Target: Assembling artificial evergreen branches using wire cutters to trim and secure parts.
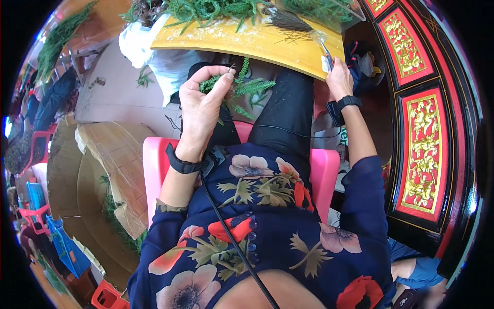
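Note:
My left hand (pixel 201 105) is raised over my lap, thumb and forefinger pinched on the thin stem of a green artificial pine sprig (pixel 252 87). Its needled branches hang out to the right of the fingers; part of it is hidden behind the hand. At the right edge of the yellow tabletop (pixel 231 42), my right hand (pixel 339 81) is closed around a slim item (pixel 327 57) with dark and reddish parts, whose kind I cannot make out. Just beyond that hand, a bundle of dark thin wire stems (pixel 289 21) lies on the tabletop, its near end in clear plastic.
More green pine sprigs (pixel 211 11) are heaped along the table's far side. A white plastic bag (pixel 172 72) hangs at its left corner. An open cardboard box (pixel 87 175) stands left of my pink chair (pixel 152 165). Red-and-gold carved panels (pixel 424 149) rise at the right.

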Action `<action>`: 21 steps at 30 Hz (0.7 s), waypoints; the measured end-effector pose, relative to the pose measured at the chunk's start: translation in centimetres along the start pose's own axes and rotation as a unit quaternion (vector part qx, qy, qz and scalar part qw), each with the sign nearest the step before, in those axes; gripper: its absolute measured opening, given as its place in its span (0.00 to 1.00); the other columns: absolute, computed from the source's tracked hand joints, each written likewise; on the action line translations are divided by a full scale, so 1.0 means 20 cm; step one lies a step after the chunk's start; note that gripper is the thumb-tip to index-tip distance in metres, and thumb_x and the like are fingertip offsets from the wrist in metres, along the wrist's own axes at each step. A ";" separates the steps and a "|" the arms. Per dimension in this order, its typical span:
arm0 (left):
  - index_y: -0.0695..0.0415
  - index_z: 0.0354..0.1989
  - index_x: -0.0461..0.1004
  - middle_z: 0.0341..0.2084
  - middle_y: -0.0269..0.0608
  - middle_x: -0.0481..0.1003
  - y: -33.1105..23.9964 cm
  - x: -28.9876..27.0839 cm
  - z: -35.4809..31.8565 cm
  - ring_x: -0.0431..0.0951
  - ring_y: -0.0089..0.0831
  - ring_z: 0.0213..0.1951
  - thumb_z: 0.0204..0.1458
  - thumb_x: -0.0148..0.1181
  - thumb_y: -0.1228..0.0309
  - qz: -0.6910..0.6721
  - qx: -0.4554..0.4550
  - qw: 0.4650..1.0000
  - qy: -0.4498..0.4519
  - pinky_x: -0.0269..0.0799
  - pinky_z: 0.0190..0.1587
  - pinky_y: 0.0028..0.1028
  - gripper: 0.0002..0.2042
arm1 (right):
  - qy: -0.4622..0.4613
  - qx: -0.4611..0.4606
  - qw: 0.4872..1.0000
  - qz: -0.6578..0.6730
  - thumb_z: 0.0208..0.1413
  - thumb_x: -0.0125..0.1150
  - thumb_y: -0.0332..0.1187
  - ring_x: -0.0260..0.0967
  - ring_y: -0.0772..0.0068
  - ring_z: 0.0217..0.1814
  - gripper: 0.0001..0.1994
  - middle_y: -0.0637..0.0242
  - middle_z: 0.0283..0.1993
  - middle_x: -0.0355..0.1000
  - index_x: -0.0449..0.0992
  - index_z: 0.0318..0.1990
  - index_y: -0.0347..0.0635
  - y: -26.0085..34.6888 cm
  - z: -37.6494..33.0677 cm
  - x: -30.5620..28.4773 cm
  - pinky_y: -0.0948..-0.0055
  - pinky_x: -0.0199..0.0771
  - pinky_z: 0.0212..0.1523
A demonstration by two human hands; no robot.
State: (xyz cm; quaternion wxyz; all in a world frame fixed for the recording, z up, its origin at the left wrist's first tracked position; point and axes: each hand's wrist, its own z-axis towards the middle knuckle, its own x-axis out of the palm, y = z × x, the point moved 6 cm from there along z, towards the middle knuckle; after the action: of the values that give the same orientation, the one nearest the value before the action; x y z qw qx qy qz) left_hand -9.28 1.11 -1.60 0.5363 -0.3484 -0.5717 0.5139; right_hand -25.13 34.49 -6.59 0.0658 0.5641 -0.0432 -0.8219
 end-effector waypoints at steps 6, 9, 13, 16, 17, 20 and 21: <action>0.62 0.33 0.77 0.21 0.28 0.72 -0.04 -0.05 0.00 0.69 0.13 0.25 0.51 0.60 0.74 0.169 0.101 0.978 -0.064 0.64 0.28 0.16 0.05 | -0.001 -0.088 0.937 0.339 0.52 0.56 0.27 0.73 0.65 0.38 0.12 0.55 0.35 0.73 0.70 0.45 0.36 0.55 -0.26 -0.34 0.72 0.70 0.41; 0.63 0.32 0.76 0.20 0.28 0.72 -0.10 -0.06 -0.02 0.69 0.14 0.24 0.50 0.61 0.73 0.316 0.227 0.915 -0.106 0.64 0.28 0.16 0.05 | 0.072 -0.147 0.875 0.456 0.54 0.56 0.27 0.70 0.74 0.36 0.10 0.59 0.32 0.71 0.69 0.43 0.36 0.82 -0.45 -0.46 0.75 0.68 0.39; 0.63 0.31 0.77 0.20 0.29 0.73 -0.14 -0.02 -0.04 0.70 0.14 0.24 0.50 0.61 0.73 0.347 0.272 0.892 -0.101 0.66 0.29 0.17 0.06 | 0.153 -0.201 0.875 0.413 0.53 0.55 0.27 0.70 0.59 0.34 0.10 0.55 0.31 0.70 0.66 0.42 0.37 0.91 -0.54 -0.44 0.68 0.68 0.37; 0.63 0.32 0.77 0.24 0.32 0.76 -0.05 -0.04 -0.01 0.72 0.16 0.25 0.51 0.60 0.73 0.170 0.073 0.981 -0.056 0.66 0.30 0.17 0.06 | 0.161 -0.225 0.889 0.365 0.53 0.55 0.27 0.69 0.50 0.34 0.11 0.53 0.31 0.68 0.64 0.42 0.37 0.91 -0.53 -0.39 0.64 0.67 0.37; 0.63 0.32 0.77 0.24 0.32 0.76 -0.06 -0.04 -0.02 0.72 0.16 0.25 0.51 0.60 0.73 0.170 0.071 0.981 -0.056 0.66 0.30 0.17 0.06 | 0.166 -0.233 0.886 0.365 0.52 0.55 0.27 0.68 0.48 0.35 0.11 0.52 0.32 0.68 0.63 0.42 0.37 0.91 -0.53 -0.39 0.63 0.67 0.37; 0.62 0.34 0.77 0.26 0.30 0.75 -0.03 -0.01 -0.02 0.70 0.14 0.27 0.51 0.59 0.76 0.008 -0.022 1.000 0.000 0.65 0.31 0.15 0.05 | 0.177 -0.247 0.881 0.363 0.52 0.55 0.27 0.66 0.43 0.37 0.12 0.50 0.33 0.67 0.63 0.42 0.38 0.90 -0.52 -0.38 0.61 0.67 0.38; 0.62 0.34 0.77 0.26 0.30 0.75 -0.03 -0.01 -0.02 0.70 0.14 0.27 0.51 0.59 0.76 0.008 -0.022 1.000 0.000 0.65 0.31 0.15 0.05 | 0.168 -0.261 0.881 0.358 0.51 0.55 0.27 0.66 0.44 0.38 0.12 0.51 0.34 0.67 0.63 0.42 0.37 0.90 -0.52 -0.38 0.62 0.67 0.39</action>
State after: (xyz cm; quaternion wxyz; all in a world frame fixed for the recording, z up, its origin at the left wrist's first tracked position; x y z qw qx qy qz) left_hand -8.70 0.91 -1.13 0.5246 -0.3651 -0.5801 0.5050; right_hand -11.67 17.96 -0.61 0.5066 0.6020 -0.0147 -0.6171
